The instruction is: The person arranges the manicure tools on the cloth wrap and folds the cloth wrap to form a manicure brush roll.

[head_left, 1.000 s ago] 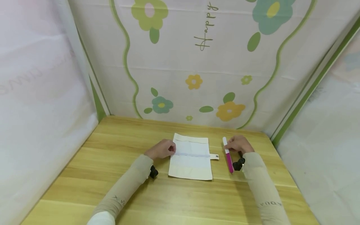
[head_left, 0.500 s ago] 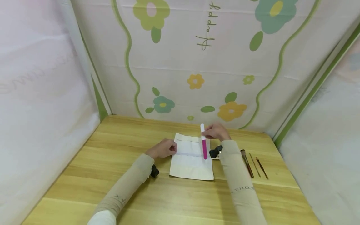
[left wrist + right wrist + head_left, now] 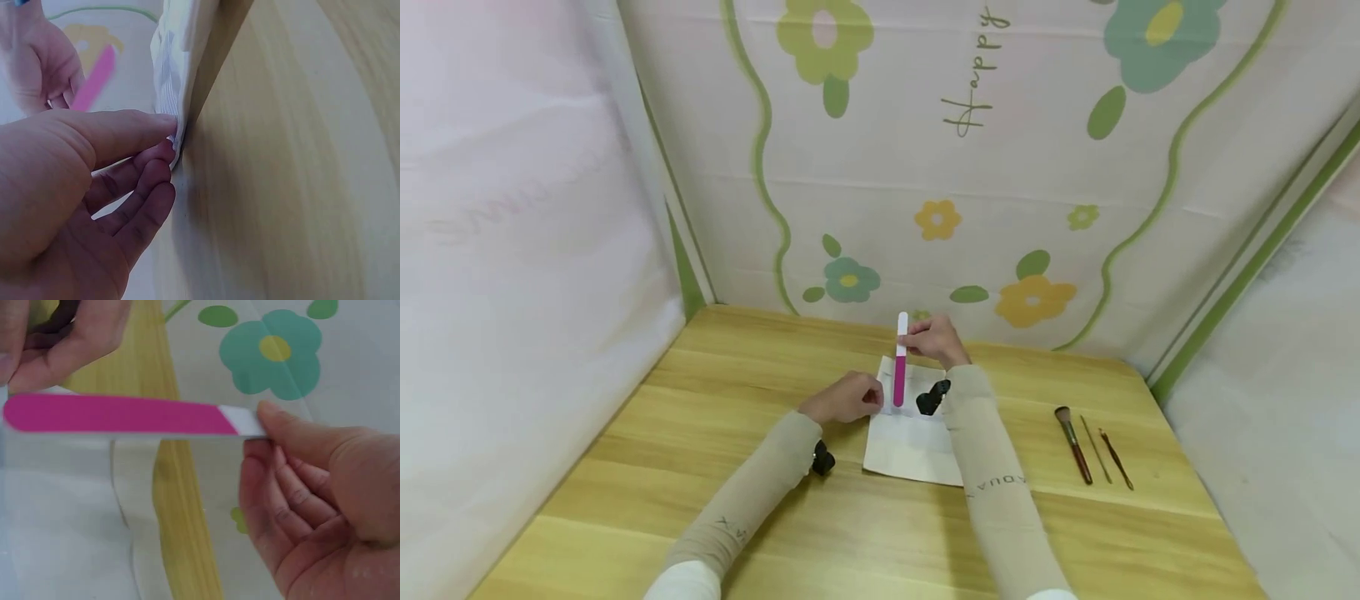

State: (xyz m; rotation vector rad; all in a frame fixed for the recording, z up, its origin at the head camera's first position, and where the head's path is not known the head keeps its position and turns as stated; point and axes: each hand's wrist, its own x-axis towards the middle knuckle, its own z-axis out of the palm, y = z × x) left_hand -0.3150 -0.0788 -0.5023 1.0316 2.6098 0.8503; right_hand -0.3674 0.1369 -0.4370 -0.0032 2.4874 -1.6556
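A pink and white nail file (image 3: 899, 379) hangs upright over an unfolded white cloth pouch (image 3: 913, 446). My right hand (image 3: 934, 337) pinches the file's white end between thumb and fingers; in the right wrist view the pink part (image 3: 119, 414) points away from the hand (image 3: 331, 494). With my left hand (image 3: 848, 397) I pinch the pouch's left edge. The left wrist view shows thumb and index finger on that edge, beside a ribbed band (image 3: 169, 78) on the cloth. My right forearm hides the pouch's right side and its snap strap.
On the wooden table (image 3: 760, 517), to the right, lie a makeup brush (image 3: 1073, 446), a thin stick (image 3: 1096, 450) and a slim dark-handled tool (image 3: 1116, 458). A flowered cloth wall (image 3: 865, 167) stands behind the table, with white cloth on both sides.
My right hand has carried the nail file left, from beside the pouch to above its left part. That uncovers the brush and thin tools. My left hand keeps its hold on the edge.
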